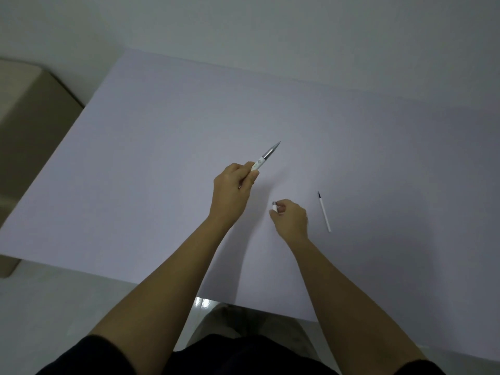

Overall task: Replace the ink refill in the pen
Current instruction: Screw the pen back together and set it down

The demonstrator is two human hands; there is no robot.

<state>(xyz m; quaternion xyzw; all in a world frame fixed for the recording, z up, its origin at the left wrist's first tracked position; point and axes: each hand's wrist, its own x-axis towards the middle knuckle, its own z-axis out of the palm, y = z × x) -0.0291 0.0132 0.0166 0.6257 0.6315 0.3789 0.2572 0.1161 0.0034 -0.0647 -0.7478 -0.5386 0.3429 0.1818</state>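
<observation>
My left hand (234, 185) grips a white pen (263, 158) by its barrel, with the silver metal tip pointing up and to the right, lifted off the table. My right hand (290, 219) is closed around a small white piece with a metal end (275, 207), probably the pen's cap; only its end shows between the fingers. A thin white ink refill (324, 211) with a dark tip lies on the table just right of my right hand, untouched.
The white table (162, 158) fills most of the view, with its near edge by my body. A beige cabinet or box (29, 104) stands to the left of the table. A wall runs behind the far edge.
</observation>
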